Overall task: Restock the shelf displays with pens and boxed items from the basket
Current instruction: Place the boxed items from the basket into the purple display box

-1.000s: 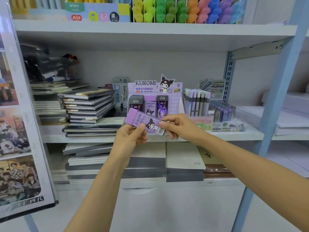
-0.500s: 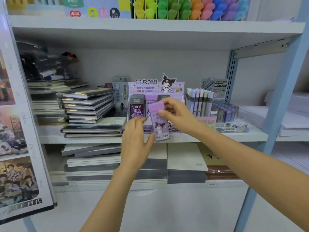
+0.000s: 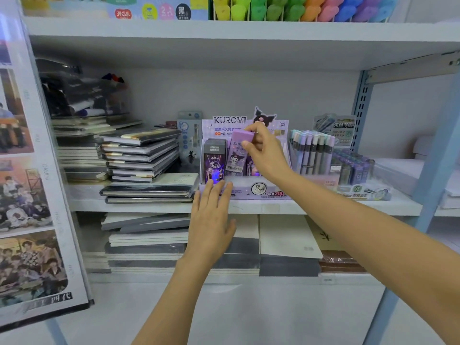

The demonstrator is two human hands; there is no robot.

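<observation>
Since the frame half a second earlier, the purple box (image 3: 236,156) has been raised and brought in over the Kuromi display (image 3: 263,191). The left grip (image 3: 211,220) has been taken off the box and lowered. The box is now held upright by its upper end in the right grip (image 3: 267,155), with the thumb and curled fingers pinched round its top. It is placed at the middle row of the display, just beside the dark box (image 3: 214,163) and in front of other purple ones. Its lower end is close to the display's front wall, but whether it is already seated in the row cannot be told. The left grip is held wide with the fingers straight and nothing carried. Its fingertips (image 3: 219,188) are laid against the left part of the front wall, and the display appears to be steadied by them on the shelf (image 3: 311,207).

The step in hand is judged to be the slotting of this boxed item into its row. For the next move, the box should be kept vertical and lined up with the gap, then pushed down and back until it is level with its neighbours, and only then let go. The display should be braced meanwhile, since it looks light and could be pushed towards the pens (image 3: 312,153) standing near on its right. The basket is not in view
</observation>
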